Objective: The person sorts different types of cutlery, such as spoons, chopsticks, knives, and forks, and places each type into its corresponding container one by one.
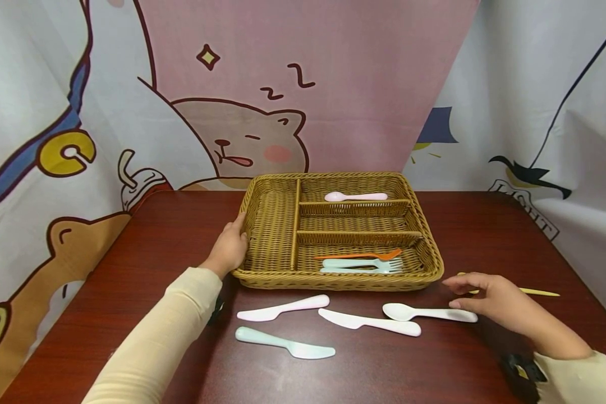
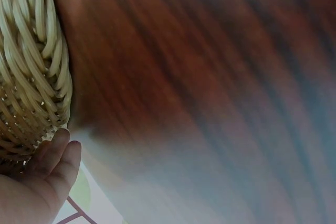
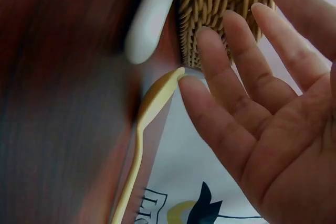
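My left hand (image 1: 230,245) rests against the left wall of a wicker cutlery basket (image 1: 270,224). In the left wrist view, its nearly straight fingers (image 2: 67,163) touch the woven side. To the right of the basket hovers my right hand (image 1: 495,297), fingers spread and holding nothing. Below that hand lies the handle end of a white spoon (image 1: 441,315). Partly hidden behind it is a slim yellow utensil (image 1: 540,292); the right wrist view shows its curved head (image 3: 157,94) near the fingertips, but I cannot tell spoon from fork.
A pink-white knife (image 1: 283,308), a white knife (image 1: 368,322) and a pale green knife (image 1: 285,343) lie before the basket. Inside, a pink spoon (image 1: 356,197) occupies the back compartment; an orange fork (image 1: 358,256) and pale green forks (image 1: 353,262) occupy the front one. Printed curtains (image 1: 353,84) stand behind.
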A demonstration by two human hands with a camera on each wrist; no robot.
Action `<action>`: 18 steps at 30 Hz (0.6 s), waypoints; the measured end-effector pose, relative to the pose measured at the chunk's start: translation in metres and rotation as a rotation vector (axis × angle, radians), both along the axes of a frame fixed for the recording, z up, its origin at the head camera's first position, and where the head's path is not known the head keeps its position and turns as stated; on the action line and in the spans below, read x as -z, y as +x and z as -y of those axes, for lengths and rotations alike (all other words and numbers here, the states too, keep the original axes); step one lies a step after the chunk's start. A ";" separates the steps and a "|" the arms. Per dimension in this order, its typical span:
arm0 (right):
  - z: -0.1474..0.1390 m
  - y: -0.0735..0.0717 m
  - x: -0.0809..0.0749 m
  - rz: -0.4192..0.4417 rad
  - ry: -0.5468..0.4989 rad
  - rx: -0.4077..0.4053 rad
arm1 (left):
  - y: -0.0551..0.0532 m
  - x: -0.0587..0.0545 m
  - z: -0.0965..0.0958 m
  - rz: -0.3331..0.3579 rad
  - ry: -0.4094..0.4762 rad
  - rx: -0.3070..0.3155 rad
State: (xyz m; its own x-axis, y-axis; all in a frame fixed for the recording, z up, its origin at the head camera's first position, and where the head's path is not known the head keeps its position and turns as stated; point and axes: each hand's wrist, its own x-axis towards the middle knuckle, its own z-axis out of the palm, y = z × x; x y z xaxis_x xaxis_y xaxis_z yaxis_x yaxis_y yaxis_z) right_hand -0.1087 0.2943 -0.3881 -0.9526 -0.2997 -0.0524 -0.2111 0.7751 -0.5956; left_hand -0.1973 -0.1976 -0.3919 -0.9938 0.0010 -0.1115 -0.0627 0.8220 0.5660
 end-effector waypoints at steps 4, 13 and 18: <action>-0.002 0.000 0.003 0.038 0.017 -0.023 | 0.000 0.000 0.000 0.003 -0.001 0.000; -0.006 -0.001 0.011 0.091 0.042 -0.054 | 0.000 0.000 0.000 0.008 -0.002 -0.004; -0.006 -0.003 0.014 0.093 0.090 -0.065 | 0.000 -0.001 0.000 0.009 0.001 -0.005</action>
